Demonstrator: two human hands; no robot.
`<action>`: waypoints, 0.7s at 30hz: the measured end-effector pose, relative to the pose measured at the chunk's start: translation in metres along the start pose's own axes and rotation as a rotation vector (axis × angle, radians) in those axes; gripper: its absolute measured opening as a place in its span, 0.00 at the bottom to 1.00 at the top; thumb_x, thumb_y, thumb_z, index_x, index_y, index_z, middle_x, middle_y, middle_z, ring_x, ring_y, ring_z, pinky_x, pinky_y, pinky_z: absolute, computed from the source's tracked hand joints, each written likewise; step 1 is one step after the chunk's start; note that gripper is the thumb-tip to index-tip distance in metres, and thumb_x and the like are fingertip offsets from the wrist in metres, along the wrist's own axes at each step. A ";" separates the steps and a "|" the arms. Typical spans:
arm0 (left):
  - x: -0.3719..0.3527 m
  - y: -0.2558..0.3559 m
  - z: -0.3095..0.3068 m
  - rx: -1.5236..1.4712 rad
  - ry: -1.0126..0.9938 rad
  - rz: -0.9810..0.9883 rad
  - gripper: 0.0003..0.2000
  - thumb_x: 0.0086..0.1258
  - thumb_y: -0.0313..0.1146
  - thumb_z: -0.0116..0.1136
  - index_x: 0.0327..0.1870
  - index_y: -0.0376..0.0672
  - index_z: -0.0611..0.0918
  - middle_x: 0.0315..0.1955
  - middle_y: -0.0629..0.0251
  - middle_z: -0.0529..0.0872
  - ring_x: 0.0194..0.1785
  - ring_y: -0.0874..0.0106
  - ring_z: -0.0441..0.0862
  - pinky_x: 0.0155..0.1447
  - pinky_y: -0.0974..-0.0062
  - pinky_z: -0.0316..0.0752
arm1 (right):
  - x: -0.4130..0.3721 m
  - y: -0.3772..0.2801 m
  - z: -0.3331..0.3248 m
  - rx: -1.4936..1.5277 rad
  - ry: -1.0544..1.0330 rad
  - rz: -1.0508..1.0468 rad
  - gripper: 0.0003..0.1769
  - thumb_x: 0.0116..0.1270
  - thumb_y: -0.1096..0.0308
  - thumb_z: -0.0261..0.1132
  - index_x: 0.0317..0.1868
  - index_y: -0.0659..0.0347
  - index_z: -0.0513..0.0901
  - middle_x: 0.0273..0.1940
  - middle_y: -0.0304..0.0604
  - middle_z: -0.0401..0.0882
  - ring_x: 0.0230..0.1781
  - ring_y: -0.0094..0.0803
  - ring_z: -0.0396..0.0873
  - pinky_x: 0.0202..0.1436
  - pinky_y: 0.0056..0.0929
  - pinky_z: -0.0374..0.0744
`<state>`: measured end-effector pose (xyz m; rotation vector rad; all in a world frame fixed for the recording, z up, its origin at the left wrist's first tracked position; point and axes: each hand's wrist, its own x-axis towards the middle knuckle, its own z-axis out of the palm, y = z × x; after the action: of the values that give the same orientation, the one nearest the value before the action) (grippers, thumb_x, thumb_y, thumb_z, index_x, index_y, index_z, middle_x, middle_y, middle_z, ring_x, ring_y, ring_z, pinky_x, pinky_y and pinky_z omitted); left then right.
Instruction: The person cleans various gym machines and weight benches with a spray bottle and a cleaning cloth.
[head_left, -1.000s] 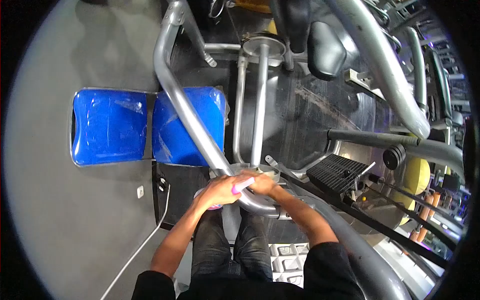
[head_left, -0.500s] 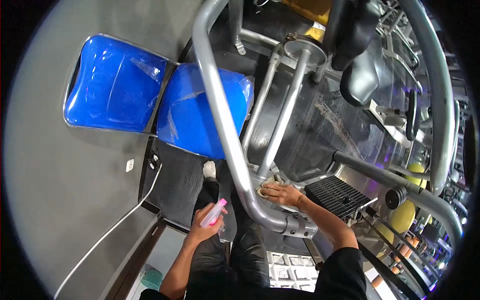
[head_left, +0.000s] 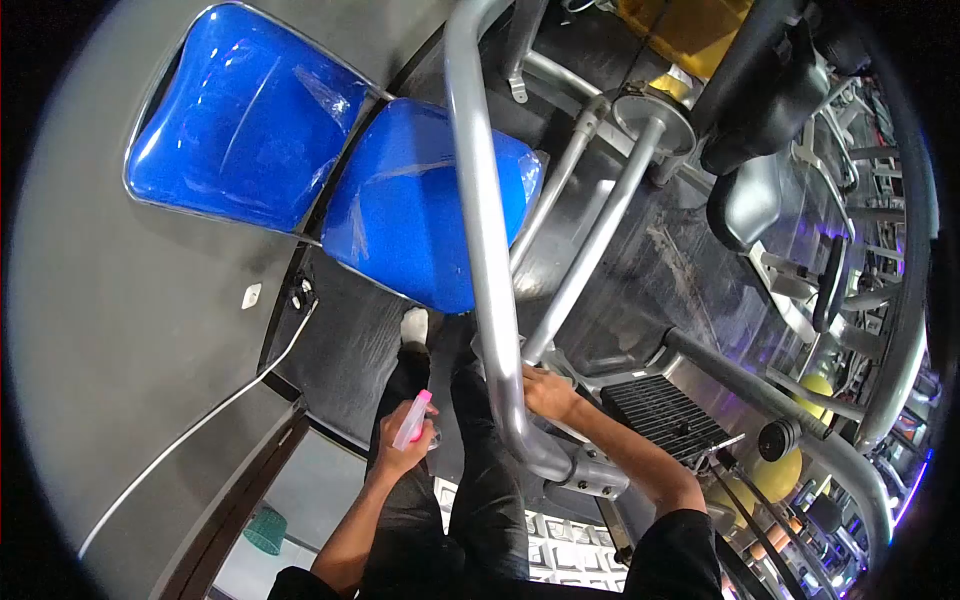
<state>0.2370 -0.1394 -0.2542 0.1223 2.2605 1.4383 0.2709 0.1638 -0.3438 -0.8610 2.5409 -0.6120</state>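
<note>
My left hand (head_left: 398, 442) grips a spray bottle with a pink nozzle (head_left: 413, 420), held low above my dark-trousered legs. My right hand (head_left: 545, 392) presses against the curved silver tube (head_left: 487, 250) of a gym machine, just above its lower bend. A cloth seen under that hand earlier is hidden now. The tube runs from the top of the view down to a joint (head_left: 595, 472) near my right forearm.
Two blue padded cushions (head_left: 330, 185) wrapped in clear film sit upper left against a grey wall. A black ribbed footplate (head_left: 668, 415) lies right of my right hand. More silver bars, black pads and yellow balls crowd the right side. A grey cable (head_left: 210, 415) runs along the floor at left.
My left hand with the spray bottle came off the tube and dropped down to the left. My right hand slid up along the tube. My view tilted and shifted.
</note>
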 end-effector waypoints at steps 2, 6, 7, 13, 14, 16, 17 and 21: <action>-0.002 -0.003 0.001 -0.004 0.022 0.006 0.11 0.56 0.18 0.58 0.40 0.40 0.80 0.34 0.59 0.85 0.35 0.59 0.85 0.41 0.65 0.80 | 0.013 0.004 0.023 0.066 -0.035 0.063 0.11 0.61 0.70 0.61 0.42 0.61 0.84 0.52 0.45 0.81 0.59 0.38 0.77 0.58 0.34 0.80; -0.004 0.000 0.003 0.008 0.038 0.035 0.11 0.56 0.18 0.58 0.40 0.39 0.79 0.34 0.59 0.85 0.35 0.60 0.85 0.40 0.67 0.80 | 0.045 0.008 0.037 0.369 -0.099 0.288 0.13 0.58 0.76 0.60 0.43 0.64 0.85 0.42 0.50 0.85 0.49 0.44 0.82 0.48 0.39 0.82; -0.002 0.006 0.003 0.020 0.028 0.054 0.10 0.56 0.18 0.58 0.40 0.39 0.79 0.34 0.59 0.85 0.35 0.61 0.85 0.40 0.68 0.80 | 0.047 0.018 0.047 0.370 -0.100 0.291 0.13 0.58 0.76 0.60 0.43 0.64 0.85 0.42 0.50 0.85 0.49 0.44 0.82 0.48 0.39 0.82; 0.016 0.068 -0.002 0.106 -0.155 0.181 0.09 0.59 0.21 0.60 0.40 0.39 0.80 0.35 0.61 0.85 0.34 0.64 0.86 0.38 0.69 0.82 | 0.044 0.046 -0.011 0.866 0.543 0.879 0.15 0.73 0.64 0.58 0.56 0.61 0.77 0.30 0.47 0.83 0.31 0.31 0.84 0.40 0.34 0.82; 0.022 0.080 -0.004 0.114 -0.175 0.239 0.11 0.58 0.23 0.62 0.43 0.39 0.80 0.35 0.61 0.84 0.34 0.63 0.86 0.38 0.68 0.82 | 0.042 0.046 -0.045 0.915 0.488 1.011 0.15 0.73 0.66 0.58 0.57 0.59 0.78 0.32 0.46 0.84 0.32 0.33 0.84 0.42 0.35 0.82; 0.031 0.090 -0.004 0.116 -0.221 0.269 0.13 0.57 0.24 0.63 0.44 0.38 0.80 0.36 0.60 0.84 0.34 0.61 0.86 0.38 0.68 0.83 | 0.032 0.082 -0.032 0.693 0.637 0.849 0.16 0.70 0.71 0.59 0.58 0.58 0.78 0.45 0.55 0.82 0.43 0.48 0.84 0.50 0.40 0.81; 0.035 0.095 -0.003 0.117 -0.264 0.306 0.14 0.57 0.25 0.64 0.45 0.37 0.80 0.37 0.60 0.85 0.34 0.60 0.86 0.39 0.68 0.83 | 0.033 0.093 -0.035 0.524 0.677 0.765 0.17 0.67 0.74 0.60 0.57 0.59 0.79 0.50 0.57 0.80 0.48 0.52 0.82 0.54 0.42 0.80; 0.050 0.113 0.002 0.026 -0.372 0.214 0.13 0.54 0.22 0.64 0.43 0.37 0.81 0.33 0.61 0.85 0.32 0.64 0.87 0.38 0.71 0.82 | 0.037 0.132 0.030 0.192 0.372 0.638 0.25 0.58 0.75 0.62 0.58 0.50 0.81 0.57 0.53 0.78 0.55 0.49 0.79 0.59 0.41 0.78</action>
<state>0.1745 -0.0715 -0.1723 0.6047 2.0040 1.3559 0.1955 0.2261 -0.4446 0.1616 2.7913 -0.8299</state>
